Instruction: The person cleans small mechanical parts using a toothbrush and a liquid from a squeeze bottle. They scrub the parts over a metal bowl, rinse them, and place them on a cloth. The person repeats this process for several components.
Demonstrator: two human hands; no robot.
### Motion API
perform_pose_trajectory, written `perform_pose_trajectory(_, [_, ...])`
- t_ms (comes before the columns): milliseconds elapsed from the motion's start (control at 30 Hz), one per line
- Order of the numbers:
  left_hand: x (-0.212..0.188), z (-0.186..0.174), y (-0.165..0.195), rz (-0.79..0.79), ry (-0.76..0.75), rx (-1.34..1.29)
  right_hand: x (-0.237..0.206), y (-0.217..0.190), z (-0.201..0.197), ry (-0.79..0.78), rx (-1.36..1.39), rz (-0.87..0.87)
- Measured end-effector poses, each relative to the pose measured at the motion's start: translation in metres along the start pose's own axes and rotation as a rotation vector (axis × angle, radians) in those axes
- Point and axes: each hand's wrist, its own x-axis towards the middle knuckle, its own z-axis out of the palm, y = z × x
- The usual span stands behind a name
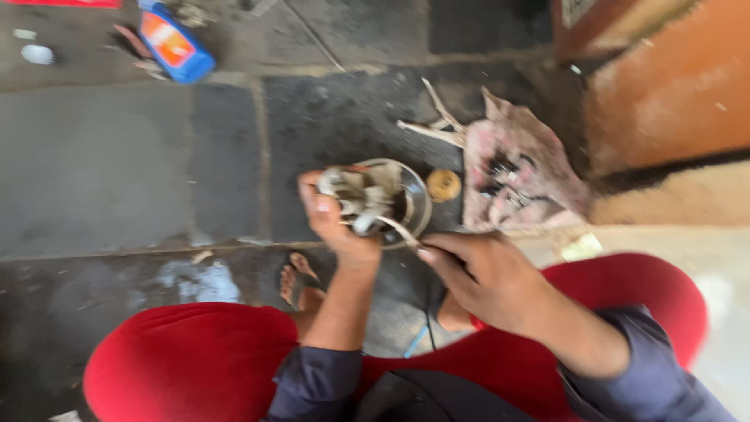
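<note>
My left hand (334, 221) grips a greyish-white mechanical part (358, 199) with several knobs, held over a round metal bowl (418, 205) on the stone floor. My right hand (486, 277) is beside it, fingers curled on a thin pale strip or tube (402, 231) that runs up to the part. The picture is blurred, so fine detail of the part is hard to tell. My knees in red trousers (187, 363) fill the lower view.
A dirty pink rag (519, 172) with small dark parts lies right of the bowl, next to a small round tan lid (444, 185). A blue bottle with an orange label (173, 44) lies far left. An orange wall (672, 86) stands at right. My sandalled foot (298, 281) rests below the bowl.
</note>
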Motion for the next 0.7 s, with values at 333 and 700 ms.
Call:
perform_pose_trajectory(333, [-0.004,0.01,-0.016,0.035,-0.047,-0.171,0.031,0.021,0.021,-0.126,0.912,0.525])
perform_pose_trajectory(700, [0.002,0.005,-0.006,0.003,0.015,-0.151,0.061,0.088,0.054,0.34,-0.369,-0.601])
